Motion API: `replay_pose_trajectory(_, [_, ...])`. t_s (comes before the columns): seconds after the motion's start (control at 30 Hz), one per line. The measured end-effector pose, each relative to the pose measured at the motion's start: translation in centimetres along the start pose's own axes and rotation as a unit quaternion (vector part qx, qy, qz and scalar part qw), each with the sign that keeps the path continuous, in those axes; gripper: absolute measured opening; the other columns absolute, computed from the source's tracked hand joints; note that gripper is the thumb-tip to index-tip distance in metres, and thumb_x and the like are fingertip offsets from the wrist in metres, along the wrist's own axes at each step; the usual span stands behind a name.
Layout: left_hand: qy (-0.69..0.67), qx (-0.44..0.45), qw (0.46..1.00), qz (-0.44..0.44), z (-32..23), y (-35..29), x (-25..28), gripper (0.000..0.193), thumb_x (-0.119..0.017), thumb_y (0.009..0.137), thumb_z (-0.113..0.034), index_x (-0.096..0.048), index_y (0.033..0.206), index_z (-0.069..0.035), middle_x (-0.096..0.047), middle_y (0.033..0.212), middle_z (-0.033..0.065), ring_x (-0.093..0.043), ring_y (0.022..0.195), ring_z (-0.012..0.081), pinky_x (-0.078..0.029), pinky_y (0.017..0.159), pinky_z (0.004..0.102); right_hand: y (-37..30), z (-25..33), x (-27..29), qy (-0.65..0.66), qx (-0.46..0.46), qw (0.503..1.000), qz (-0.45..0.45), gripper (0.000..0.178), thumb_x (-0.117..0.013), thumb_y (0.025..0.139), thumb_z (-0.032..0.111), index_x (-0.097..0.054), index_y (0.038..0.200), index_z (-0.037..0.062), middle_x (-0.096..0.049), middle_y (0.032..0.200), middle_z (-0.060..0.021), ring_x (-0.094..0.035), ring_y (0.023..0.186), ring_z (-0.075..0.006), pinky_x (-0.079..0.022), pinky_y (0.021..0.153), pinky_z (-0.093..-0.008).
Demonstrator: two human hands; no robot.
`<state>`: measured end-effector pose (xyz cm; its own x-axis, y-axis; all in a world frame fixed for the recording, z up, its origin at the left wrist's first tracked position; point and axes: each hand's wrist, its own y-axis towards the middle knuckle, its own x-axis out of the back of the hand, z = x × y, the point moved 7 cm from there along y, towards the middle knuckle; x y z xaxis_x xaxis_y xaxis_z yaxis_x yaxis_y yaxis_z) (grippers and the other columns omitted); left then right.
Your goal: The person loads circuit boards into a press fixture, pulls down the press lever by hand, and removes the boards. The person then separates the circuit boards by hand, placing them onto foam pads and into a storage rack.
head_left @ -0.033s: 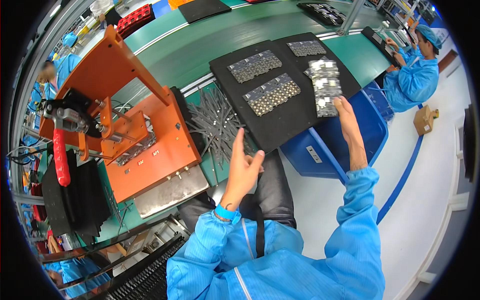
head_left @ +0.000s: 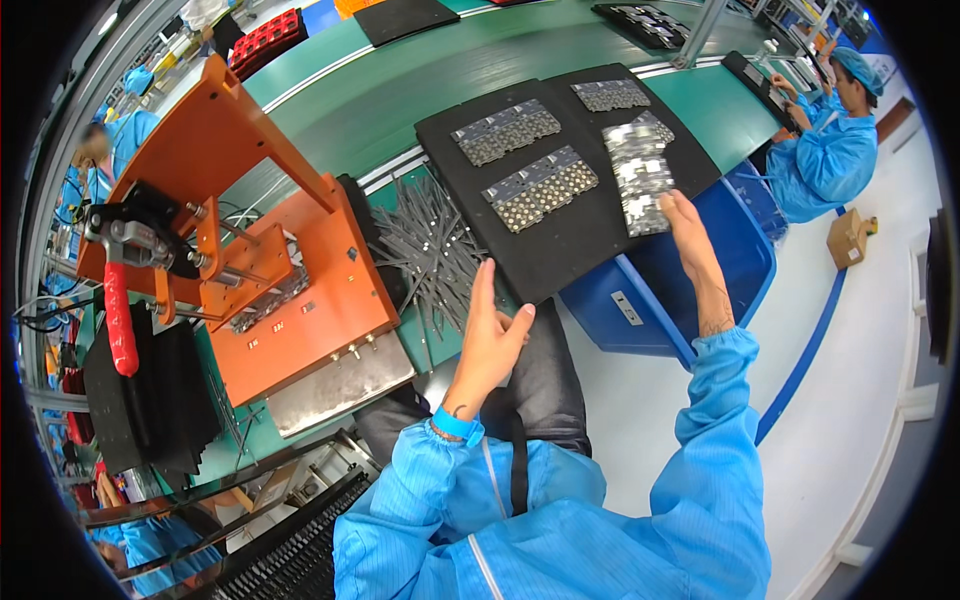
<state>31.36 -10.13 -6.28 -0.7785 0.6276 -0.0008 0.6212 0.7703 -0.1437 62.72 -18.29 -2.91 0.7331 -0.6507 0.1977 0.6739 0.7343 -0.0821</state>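
My right hand (head_left: pixel 690 228) grips the lower end of a circuit board panel (head_left: pixel 640 180) covered in silver parts, held over the right side of a black mat (head_left: pixel 560 255). Lying on that mat are more board panels: one with round gold pads (head_left: pixel 540 188), another behind it (head_left: pixel 505 132) and a third (head_left: pixel 610 95) at the far right. Part of a further panel (head_left: pixel 655 125) shows behind the held one. My left hand (head_left: pixel 492 335) is empty, thumb and fingers apart, in front of a heap of thin grey strips (head_left: pixel 430 250).
An orange press fixture (head_left: pixel 300 340) with a red-handled clamp (head_left: pixel 120 320) stands at left, beside black sheets (head_left: pixel 150 400). Below the mat's right edge sits a blue bin (head_left: pixel 735 290). A green conveyor (head_left: pixel 400 90) runs behind. A co-worker in blue (head_left: pixel 825 165) sits at far right.
The held panel has swung slightly left and tilted, uncovering more of the panel behind it. My right hand has shifted a little left; my left hand has moved slightly right.
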Motion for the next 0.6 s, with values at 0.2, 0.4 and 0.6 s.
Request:
replay_pose_trajectory(0.2, [0.074,-0.022,0.997,0.006,-1.0,0.6,-2.8,0.074,-0.057,0.092,-0.011,-0.011,0.150,-0.004,-0.043,0.127,0.0232,-0.062,0.069,0.0130,-0.050,0.061,0.0243,0.9,-1.2,-0.3,-0.028,0.030,0.999,0.027,0.024,-0.048,0.099,0.022,-0.055,0.105,0.0000,-0.056,0.095,0.0002,-0.046,0.090,-0.0074,-0.038,0.083,-0.0235])
replay_pose_trajectory(0.4, [0.106,-0.051,0.993,-0.011,-4.3,0.0,-3.0,0.069,-0.057,0.090,-0.004,-0.019,0.147,0.001,0.009,0.156,0.0211,-0.066,0.079,0.0157,-0.053,0.068,0.0252,-0.5,0.3,-0.1,0.074,0.051,0.995,-0.040,0.018,-0.050,0.098,0.018,-0.056,0.100,0.0010,-0.056,0.090,0.0024,-0.046,0.084,-0.0046,-0.039,0.077,-0.0224])
replay_pose_trajectory(0.6, [0.061,-0.119,0.991,0.013,-7.9,2.8,-6.9,0.074,-0.061,0.087,-0.007,-0.018,0.147,0.000,0.005,0.154,0.0259,-0.063,0.102,0.0259,-0.055,0.073,0.0285,3.0,3.3,4.7,0.158,0.072,0.984,-0.042,0.028,-0.053,0.097,0.025,-0.056,0.114,0.0021,-0.063,0.101,0.0007,-0.056,0.093,-0.0058,-0.040,0.076,-0.0191])
